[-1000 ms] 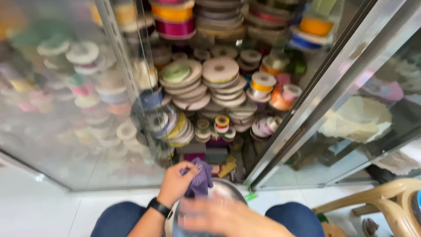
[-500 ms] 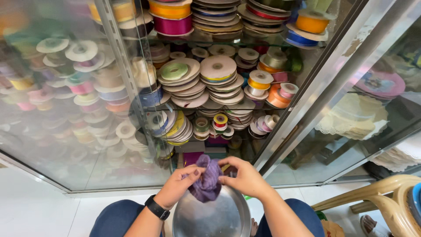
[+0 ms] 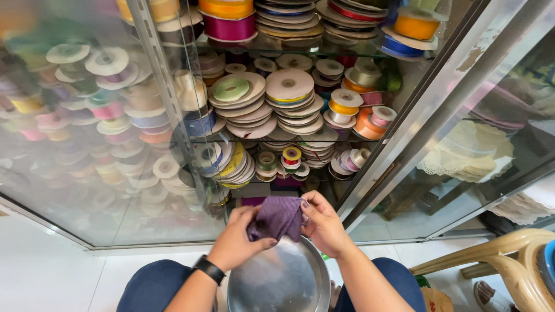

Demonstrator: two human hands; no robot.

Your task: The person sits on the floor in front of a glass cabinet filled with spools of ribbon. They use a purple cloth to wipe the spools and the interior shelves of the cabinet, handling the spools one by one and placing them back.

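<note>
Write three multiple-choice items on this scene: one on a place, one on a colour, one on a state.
1. Where is the round metal tray?
A. On the person's lap
B. On a cabinet shelf
C. On the plastic chair

2. What colour is the cloth?
A. Yellow
B. Purple
C. White

3. How is the cloth held?
A. Left hand alone
B. Right hand alone
C. Both hands

Key: 1 A, the tray sits between the knees; 2 B, the cloth is plainly purple; 3 C, fingers of both hands grip it above the tray's far rim.
</note>
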